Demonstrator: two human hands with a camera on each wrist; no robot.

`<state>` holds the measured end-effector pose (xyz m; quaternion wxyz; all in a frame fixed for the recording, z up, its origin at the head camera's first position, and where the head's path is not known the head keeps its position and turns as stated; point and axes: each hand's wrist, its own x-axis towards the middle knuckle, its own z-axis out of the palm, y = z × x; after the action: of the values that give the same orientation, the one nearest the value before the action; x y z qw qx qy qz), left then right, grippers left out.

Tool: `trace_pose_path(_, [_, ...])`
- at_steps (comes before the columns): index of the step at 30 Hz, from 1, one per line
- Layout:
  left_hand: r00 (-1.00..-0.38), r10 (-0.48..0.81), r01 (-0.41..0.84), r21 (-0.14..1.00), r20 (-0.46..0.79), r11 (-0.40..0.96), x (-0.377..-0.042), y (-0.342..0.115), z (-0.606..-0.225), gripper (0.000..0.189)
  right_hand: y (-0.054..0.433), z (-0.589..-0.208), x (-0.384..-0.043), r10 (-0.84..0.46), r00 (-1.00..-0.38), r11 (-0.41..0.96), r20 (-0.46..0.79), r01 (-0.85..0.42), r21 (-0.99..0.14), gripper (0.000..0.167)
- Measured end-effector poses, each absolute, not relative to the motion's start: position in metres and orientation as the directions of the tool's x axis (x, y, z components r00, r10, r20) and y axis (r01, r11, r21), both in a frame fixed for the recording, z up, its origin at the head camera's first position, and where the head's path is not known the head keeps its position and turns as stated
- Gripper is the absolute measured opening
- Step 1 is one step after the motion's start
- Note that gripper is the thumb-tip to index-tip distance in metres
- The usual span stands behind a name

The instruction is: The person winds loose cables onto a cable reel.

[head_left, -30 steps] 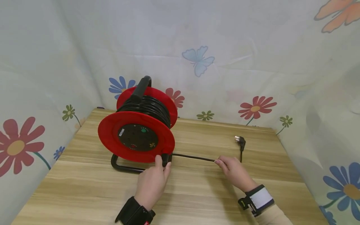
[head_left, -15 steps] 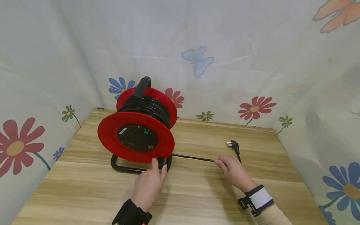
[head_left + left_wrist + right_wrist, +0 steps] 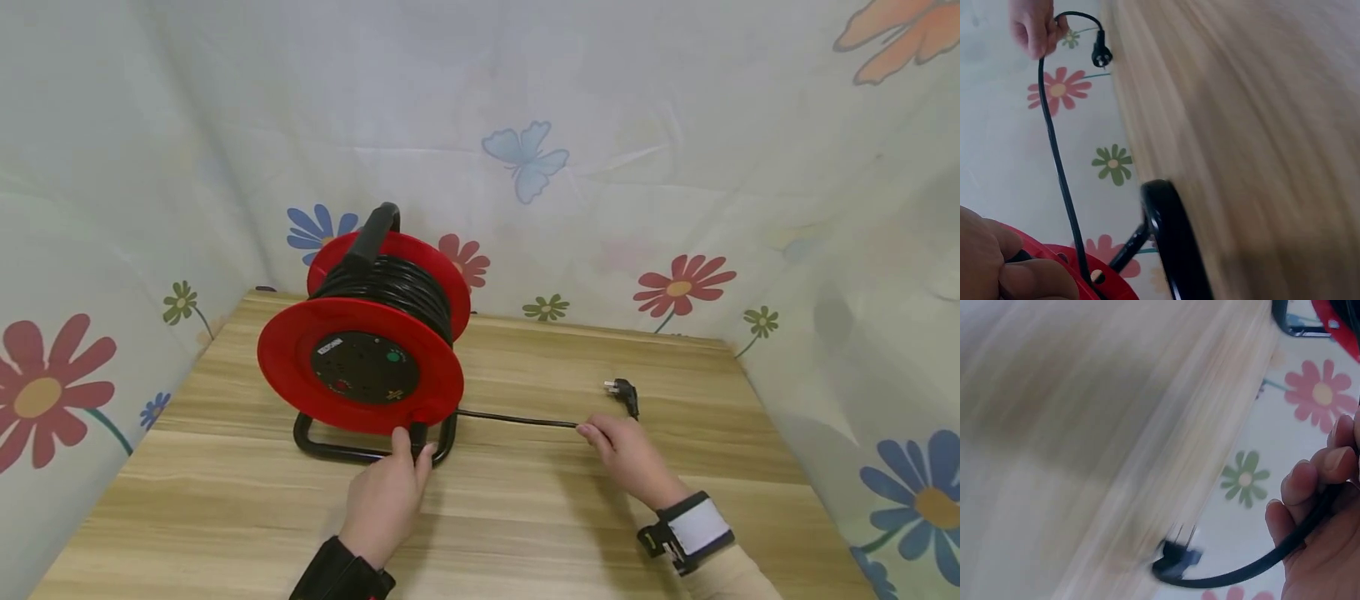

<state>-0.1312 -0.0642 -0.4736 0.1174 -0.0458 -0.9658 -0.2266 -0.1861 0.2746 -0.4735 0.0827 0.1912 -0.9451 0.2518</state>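
A red cable reel (image 3: pixel 285 367) stands on its black tube frame at the left of the table in the head view. Black cable (image 3: pixel 405 287) is wound between its two discs. At the lower edge of the front disc, my left hand (image 3: pixel 386 500) grips the black crank knob (image 3: pixel 418 435) between thumb and fingers. A free length of cord (image 3: pixel 517 419) runs from the reel to my right hand (image 3: pixel 630 458), which holds it pinched. Beyond that hand the cord ends in a black plug (image 3: pixel 624 393) with metal pins. The right wrist view shows the cord (image 3: pixel 1260 565) crossing my curled fingers.
The wood-grain table (image 3: pixel 517 533) has a flower-printed cloth (image 3: pixel 615 167) hanging behind it and at both sides. A black carrying handle (image 3: pixel 372 237) rises above the reel. The frame's foot (image 3: pixel 337 452) rests on the tabletop.
My left hand has moved left with the crank knob, and the front disc has turned clockwise. The plug has swung left and come slightly nearer. My right hand stays almost in place.
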Motion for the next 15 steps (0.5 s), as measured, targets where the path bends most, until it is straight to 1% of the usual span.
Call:
trace_pose_path(5, [-0.986, -0.001, 0.074, 0.442, 0.167, 0.894, -0.132, -0.076, -0.481, 0.036, 0.291, -0.475, -0.181, -0.286, -0.92, 0.825, 0.269, -0.379, -0.419, 0.021])
trace_pose_path(8, [-0.986, 0.005, 0.078, 0.443, 0.164, 0.893, -0.132, -0.081, -0.483, 0.035, 0.298, -0.477, -0.179, -0.293, -0.912, 0.838, 0.286, -0.389, -0.384, 0.019])
trace_pose_path(11, [-0.983, 0.02, 0.101, 0.445, 0.183, 0.89, -0.131, -0.082, -0.483, 0.034, 0.301, -0.478, -0.179, -0.304, -0.906, 0.847, 0.295, -0.399, -0.352, 0.02])
trace_pose_path(15, [-0.982, 0.022, 0.105, 0.45, 0.185, 0.887, -0.131, -0.081, -0.482, 0.033, 0.302, -0.476, -0.179, -0.293, -0.905, 0.854, 0.308, -0.393, -0.34, 0.02])
